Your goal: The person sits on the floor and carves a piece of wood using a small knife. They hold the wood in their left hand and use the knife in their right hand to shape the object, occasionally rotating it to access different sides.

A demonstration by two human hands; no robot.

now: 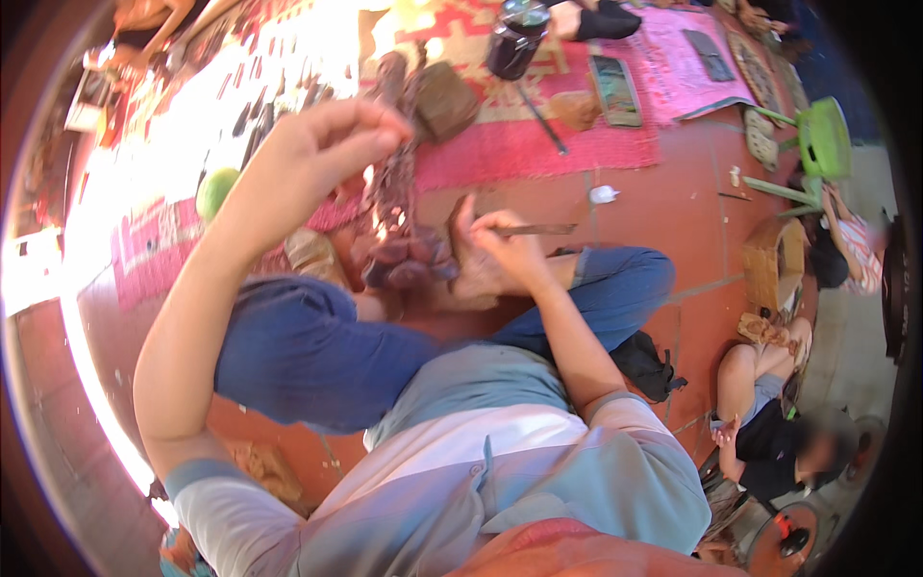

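A dark reddish-brown carved wooden piece [392, 202] lies between my crossed legs, knobbly with rounded lumps at its near end. Above its upper part hovers my left hand [336, 144], fingers loosely bent and thumb apart, with nothing seen in them. Whether the fingertips touch the wood I cannot tell. On the right of the lumps, close to my bare foot [471, 264], my right hand [510, 248] is closed round a thin carving tool [543, 229] that points to the right. A squarish brown block [447, 101] sits beyond, beside the carving's far end.
Many slim tools [255, 115] lie on the sunlit patterned mat at left, near a green ball [216, 192]. Farther off are a dark jar [517, 43] and a phone [615, 91]. To the right are a green stool [825, 139], a cardboard box [774, 260] and a seated person [769, 423].
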